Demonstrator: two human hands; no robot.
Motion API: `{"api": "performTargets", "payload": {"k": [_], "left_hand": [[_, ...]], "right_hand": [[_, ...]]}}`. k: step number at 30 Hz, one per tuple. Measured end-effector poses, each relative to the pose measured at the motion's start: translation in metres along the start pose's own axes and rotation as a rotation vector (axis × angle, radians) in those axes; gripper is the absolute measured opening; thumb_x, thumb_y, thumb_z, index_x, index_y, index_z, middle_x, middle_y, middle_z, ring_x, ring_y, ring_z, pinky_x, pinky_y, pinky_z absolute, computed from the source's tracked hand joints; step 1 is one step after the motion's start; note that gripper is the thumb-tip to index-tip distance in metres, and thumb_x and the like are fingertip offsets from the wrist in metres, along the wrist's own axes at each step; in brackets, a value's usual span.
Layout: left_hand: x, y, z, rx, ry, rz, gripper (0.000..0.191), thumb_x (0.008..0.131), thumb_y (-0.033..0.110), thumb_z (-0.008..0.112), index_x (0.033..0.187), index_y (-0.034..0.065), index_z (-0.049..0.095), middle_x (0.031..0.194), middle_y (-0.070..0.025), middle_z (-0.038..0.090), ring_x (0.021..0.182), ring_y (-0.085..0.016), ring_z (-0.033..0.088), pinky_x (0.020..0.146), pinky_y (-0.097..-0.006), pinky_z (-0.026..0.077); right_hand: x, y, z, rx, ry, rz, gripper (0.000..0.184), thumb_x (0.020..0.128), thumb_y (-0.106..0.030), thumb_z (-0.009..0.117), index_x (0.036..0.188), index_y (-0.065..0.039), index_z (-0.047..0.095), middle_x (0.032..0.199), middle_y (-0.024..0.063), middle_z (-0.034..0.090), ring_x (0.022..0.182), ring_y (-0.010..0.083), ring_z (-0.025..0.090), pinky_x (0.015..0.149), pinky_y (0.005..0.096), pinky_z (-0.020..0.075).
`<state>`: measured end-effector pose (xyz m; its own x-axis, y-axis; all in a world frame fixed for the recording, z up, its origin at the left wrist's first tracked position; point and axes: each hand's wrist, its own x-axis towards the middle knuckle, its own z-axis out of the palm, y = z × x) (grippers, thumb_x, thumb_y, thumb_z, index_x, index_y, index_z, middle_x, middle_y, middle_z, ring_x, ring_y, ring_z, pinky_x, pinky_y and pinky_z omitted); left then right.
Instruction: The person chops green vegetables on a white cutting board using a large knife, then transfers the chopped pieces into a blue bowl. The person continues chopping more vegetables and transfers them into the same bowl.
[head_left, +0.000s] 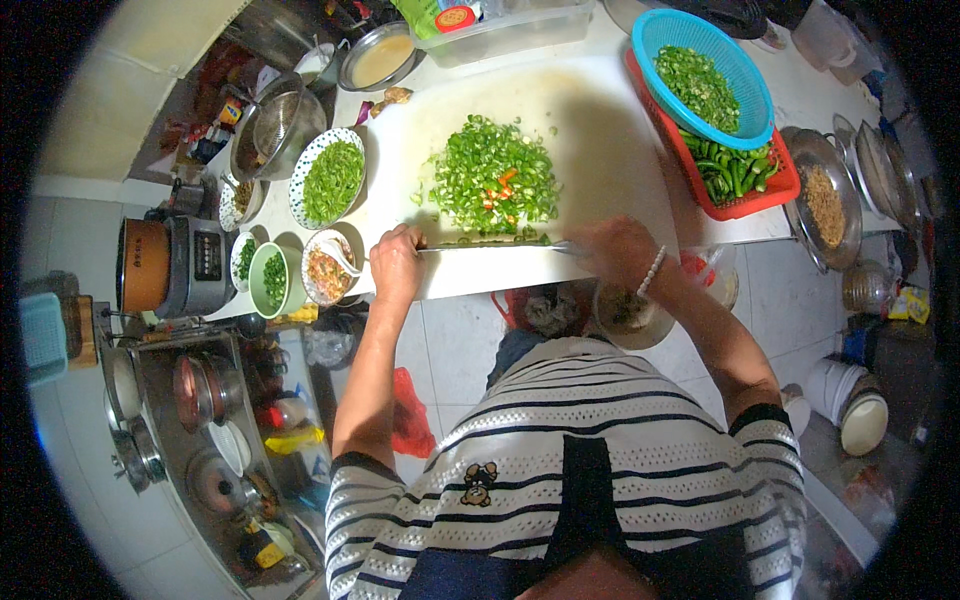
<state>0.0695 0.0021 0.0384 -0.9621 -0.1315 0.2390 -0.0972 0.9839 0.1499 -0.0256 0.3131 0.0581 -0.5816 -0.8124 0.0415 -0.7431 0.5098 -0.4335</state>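
Observation:
A kitchen knife (487, 246) lies level along the near side of a large white cutting board (619, 172), its blade seen almost edge-on. My right hand (619, 251), blurred and wearing a beaded bracelet, grips the handle end. At the opposite end, my left hand (396, 262) is closed on the blade's tip. Bits of green stick along the blade. Just beyond it spreads a heap of chopped green peppers (487, 169), with a few orange-red pieces near its middle. The fingers of my right hand are partly lost in shadow.
A blue colander (757, 112) of chopped peppers rests on a red basket (784, 199) of whole green peppers at right. Leftward stand a dotted bowl (298, 180) of greens, a green bowl (259, 300) and a bowl of mixture with a spoon (337, 251). Ginger (395, 96) lies behind.

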Motion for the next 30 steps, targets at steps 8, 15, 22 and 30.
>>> {"api": "performTargets", "payload": {"k": [8, 15, 22, 30], "left_hand": [[0.024, 0.007, 0.004, 0.023, 0.03, 0.016, 0.012, 0.064, 0.001, 0.06, 0.073, 0.0086, 0.062, 0.072, -0.0094, 0.058, 0.069, -0.029, 0.057, 0.062, -0.0409, 0.047], [0.044, -0.009, -0.006, 0.004, -0.026, 0.085, 0.01, 0.064, 0.001, 0.06, 0.071, 0.0076, 0.06, 0.073, -0.0095, 0.058, 0.073, -0.028, 0.059, 0.062, -0.0399, 0.048], [0.058, -0.002, 0.01, 0.068, -0.075, 0.187, 0.017, 0.063, -0.001, 0.063, 0.078, 0.0056, 0.061, 0.077, -0.0122, 0.058, 0.072, -0.032, 0.059, 0.064, -0.0413, 0.048], [0.102, -0.024, -0.003, -0.011, -0.182, 0.239, 0.015, 0.063, 0.001, 0.066, 0.074, 0.0066, 0.057, 0.078, -0.0124, 0.056, 0.072, -0.035, 0.058, 0.064, -0.043, 0.046]], "right_hand": [[0.013, 0.004, 0.005, -0.104, 0.049, 0.033, 0.019, 0.073, -0.019, 0.064, 0.087, -0.01, 0.056, 0.074, 0.0155, 0.061, 0.074, 0.033, 0.062, 0.066, 0.0442, 0.049], [0.007, -0.002, -0.004, 0.007, 0.058, 0.083, 0.016, 0.072, -0.017, 0.062, 0.084, -0.008, 0.056, 0.072, 0.0158, 0.06, 0.073, 0.0341, 0.062, 0.064, 0.0453, 0.0487], [0.019, 0.001, 0.008, -0.105, 0.066, 0.143, 0.013, 0.073, -0.016, 0.06, 0.081, -0.007, 0.055, 0.074, 0.015, 0.061, 0.072, 0.033, 0.062, 0.064, 0.0452, 0.0494], [0.017, -0.012, -0.009, 0.044, 0.177, 0.098, 0.016, 0.075, -0.016, 0.061, 0.086, -0.007, 0.054, 0.072, 0.0141, 0.061, 0.072, 0.0334, 0.062, 0.065, 0.0455, 0.0498]]}}
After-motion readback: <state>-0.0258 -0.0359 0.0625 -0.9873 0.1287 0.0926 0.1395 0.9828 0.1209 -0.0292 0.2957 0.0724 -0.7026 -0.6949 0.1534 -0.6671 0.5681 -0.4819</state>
